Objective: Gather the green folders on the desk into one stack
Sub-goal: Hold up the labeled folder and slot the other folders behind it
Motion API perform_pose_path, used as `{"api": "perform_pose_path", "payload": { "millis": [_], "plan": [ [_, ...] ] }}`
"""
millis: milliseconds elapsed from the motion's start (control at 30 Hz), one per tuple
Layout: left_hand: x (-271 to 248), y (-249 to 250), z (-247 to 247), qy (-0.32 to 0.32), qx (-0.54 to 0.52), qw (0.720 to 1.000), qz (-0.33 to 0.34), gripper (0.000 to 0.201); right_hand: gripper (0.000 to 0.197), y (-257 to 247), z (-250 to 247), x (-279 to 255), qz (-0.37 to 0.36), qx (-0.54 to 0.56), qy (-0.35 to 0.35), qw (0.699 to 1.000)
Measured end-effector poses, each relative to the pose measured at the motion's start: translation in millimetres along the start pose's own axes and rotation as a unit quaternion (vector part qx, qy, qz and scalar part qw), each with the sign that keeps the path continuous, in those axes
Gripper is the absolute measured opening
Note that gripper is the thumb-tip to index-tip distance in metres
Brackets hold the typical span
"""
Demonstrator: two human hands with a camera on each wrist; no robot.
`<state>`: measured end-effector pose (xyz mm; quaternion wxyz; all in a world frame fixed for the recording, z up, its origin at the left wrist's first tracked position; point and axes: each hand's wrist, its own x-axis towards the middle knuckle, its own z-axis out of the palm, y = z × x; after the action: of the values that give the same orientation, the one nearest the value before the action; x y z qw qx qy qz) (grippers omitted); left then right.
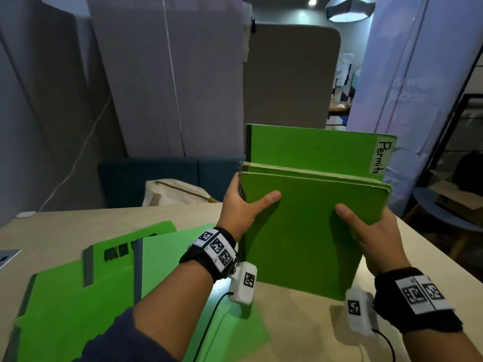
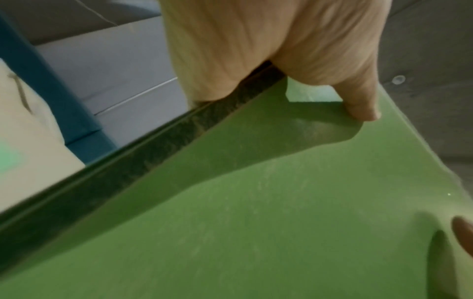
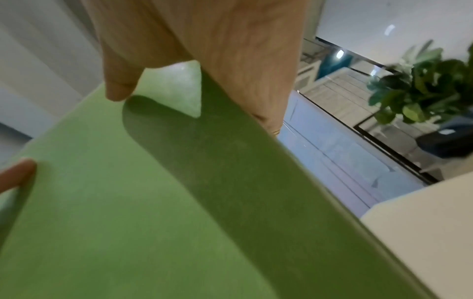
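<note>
I hold a bundle of green folders (image 1: 303,231) upright, its lower edge resting on the desk (image 1: 300,333). My left hand (image 1: 243,202) grips its left edge, thumb across the front. My right hand (image 1: 371,226) grips the right edge the same way. The rearmost folder (image 1: 313,150) stands taller and bears a white "Permits" label (image 1: 381,156). In the left wrist view the thumb (image 2: 358,101) presses the green cover (image 2: 256,202); the right wrist view shows the same on the cover (image 3: 115,202). More green folders (image 1: 91,296) lie fanned flat at the desk's left.
A cream bag (image 1: 177,192) sits on a dark blue sofa (image 1: 146,173) behind the desk. Grey partition panels (image 1: 130,74) stand at the back. A round side table (image 1: 444,207) and a potted plant (image 3: 419,89) are off to the right.
</note>
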<state>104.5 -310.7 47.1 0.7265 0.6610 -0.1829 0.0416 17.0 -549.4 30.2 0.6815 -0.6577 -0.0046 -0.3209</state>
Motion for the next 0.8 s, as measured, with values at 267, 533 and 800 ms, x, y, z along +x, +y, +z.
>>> {"api": "perform_pose_path", "payload": {
  "millis": [267,533,800],
  "plan": [
    [22,33,0,0.041,0.042,0.996,0.065,0.107,0.069,-36,5,26,-0.029,-0.004,0.001,1.0],
    [20,23,6,0.07,-0.013,0.995,0.072,0.013,0.072,-30,9,23,-0.005,0.018,0.02,1.0],
    [28,28,-3,0.024,0.021,0.999,0.004,0.076,0.045,-31,12,32,0.003,0.039,0.026,0.999]
  ]
}}
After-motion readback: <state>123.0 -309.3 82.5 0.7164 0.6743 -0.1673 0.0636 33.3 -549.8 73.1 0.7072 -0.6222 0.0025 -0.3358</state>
